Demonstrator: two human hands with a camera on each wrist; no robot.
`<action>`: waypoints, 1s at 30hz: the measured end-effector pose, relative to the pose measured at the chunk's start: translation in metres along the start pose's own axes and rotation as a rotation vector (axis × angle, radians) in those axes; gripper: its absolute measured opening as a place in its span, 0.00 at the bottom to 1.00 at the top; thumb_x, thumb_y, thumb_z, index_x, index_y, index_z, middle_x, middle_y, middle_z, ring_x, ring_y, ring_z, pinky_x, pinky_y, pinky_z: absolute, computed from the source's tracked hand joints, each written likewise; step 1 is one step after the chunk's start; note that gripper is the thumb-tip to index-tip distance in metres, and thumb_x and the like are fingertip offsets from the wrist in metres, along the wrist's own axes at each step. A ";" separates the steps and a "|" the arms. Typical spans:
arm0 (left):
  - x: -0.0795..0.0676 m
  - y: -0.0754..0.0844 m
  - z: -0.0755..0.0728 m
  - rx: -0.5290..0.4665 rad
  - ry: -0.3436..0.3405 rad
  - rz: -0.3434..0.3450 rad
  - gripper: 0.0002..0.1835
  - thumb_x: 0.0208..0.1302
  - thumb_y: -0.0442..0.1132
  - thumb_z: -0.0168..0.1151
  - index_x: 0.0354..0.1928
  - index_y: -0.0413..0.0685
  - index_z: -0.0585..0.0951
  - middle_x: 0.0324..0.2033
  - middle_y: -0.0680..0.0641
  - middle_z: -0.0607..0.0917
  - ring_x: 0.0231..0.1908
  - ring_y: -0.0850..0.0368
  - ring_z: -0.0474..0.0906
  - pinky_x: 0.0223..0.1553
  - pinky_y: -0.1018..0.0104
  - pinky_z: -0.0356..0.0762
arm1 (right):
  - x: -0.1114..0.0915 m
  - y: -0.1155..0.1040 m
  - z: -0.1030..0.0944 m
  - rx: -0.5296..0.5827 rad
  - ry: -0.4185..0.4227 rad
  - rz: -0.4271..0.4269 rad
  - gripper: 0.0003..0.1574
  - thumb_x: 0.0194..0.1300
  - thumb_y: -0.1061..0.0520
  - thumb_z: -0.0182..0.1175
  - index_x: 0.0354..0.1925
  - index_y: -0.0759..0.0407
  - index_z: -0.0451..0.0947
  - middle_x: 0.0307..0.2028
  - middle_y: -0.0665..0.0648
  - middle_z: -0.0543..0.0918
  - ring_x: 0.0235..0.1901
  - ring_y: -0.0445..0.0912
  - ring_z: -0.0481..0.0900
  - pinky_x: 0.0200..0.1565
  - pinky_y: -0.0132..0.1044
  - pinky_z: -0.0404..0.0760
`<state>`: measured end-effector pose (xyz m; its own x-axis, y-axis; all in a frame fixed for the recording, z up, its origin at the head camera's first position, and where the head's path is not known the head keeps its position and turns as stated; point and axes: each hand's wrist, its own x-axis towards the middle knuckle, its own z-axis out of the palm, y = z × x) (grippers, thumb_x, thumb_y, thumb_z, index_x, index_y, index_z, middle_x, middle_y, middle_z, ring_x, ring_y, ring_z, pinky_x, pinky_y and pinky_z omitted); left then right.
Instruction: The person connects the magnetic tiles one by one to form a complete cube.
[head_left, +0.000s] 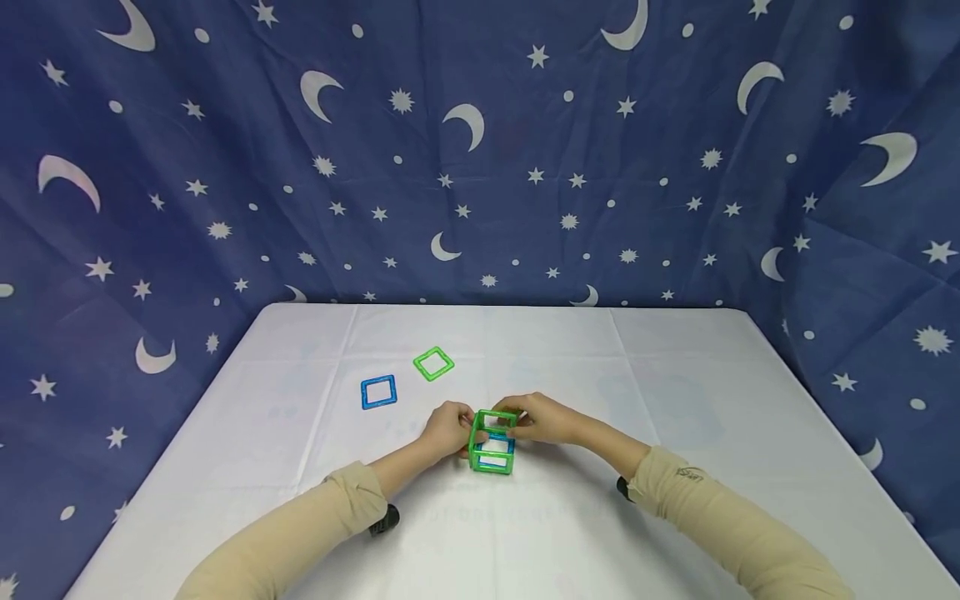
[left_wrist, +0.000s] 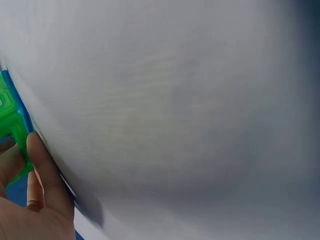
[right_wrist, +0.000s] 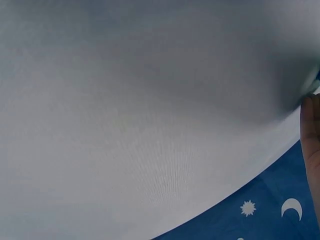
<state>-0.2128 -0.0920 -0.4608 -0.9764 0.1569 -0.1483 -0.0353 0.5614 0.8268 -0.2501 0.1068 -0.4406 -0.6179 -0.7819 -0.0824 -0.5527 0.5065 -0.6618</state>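
Near the middle of the table, both hands hold a small box of magnetic tiles (head_left: 492, 469), made of green square frames with a blue square tile (head_left: 497, 438) low inside it. My left hand (head_left: 446, 428) grips the left green side, with thumb and fingers around it. In the left wrist view, the left hand (left_wrist: 47, 195) has its fingertips at the green frame (left_wrist: 17, 127) and the blue edge below. The right hand (head_left: 543, 418) pinches the box at its back right. Only a strip of the right hand (right_wrist: 311, 140) shows in the right wrist view.
A loose blue square tile (head_left: 378, 392) lies to the left on the white tablecloth (head_left: 675, 375). A loose green square tile (head_left: 433, 363) lies behind and right of it. A blue curtain (head_left: 510, 150) with moons and stars hangs behind the table.
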 end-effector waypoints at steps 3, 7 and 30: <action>-0.004 -0.001 -0.001 -0.038 -0.031 -0.011 0.08 0.52 0.31 0.69 0.27 0.36 0.77 0.15 0.53 0.70 0.12 0.66 0.67 0.15 0.76 0.72 | -0.003 0.001 -0.006 0.011 -0.047 -0.005 0.23 0.62 0.62 0.60 0.56 0.63 0.73 0.52 0.59 0.80 0.50 0.50 0.79 0.49 0.33 0.80; -0.005 -0.004 -0.004 -0.136 -0.095 -0.062 0.09 0.54 0.31 0.68 0.33 0.33 0.77 0.17 0.52 0.69 0.13 0.65 0.70 0.17 0.74 0.76 | -0.006 0.003 -0.018 0.002 -0.133 -0.014 0.26 0.61 0.61 0.61 0.58 0.62 0.71 0.55 0.59 0.78 0.53 0.52 0.77 0.52 0.37 0.79; -0.003 -0.009 -0.010 -0.195 -0.203 -0.107 0.13 0.59 0.28 0.62 0.46 0.31 0.79 0.19 0.52 0.69 0.20 0.65 0.74 0.25 0.72 0.81 | 0.045 0.031 -0.045 -0.400 -0.020 -0.103 0.25 0.61 0.63 0.62 0.57 0.62 0.73 0.57 0.61 0.77 0.58 0.55 0.73 0.61 0.48 0.71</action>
<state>-0.2121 -0.1057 -0.4626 -0.9032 0.2752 -0.3294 -0.1952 0.4202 0.8862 -0.3202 0.1038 -0.4311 -0.5393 -0.8408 -0.0482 -0.7870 0.5235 -0.3263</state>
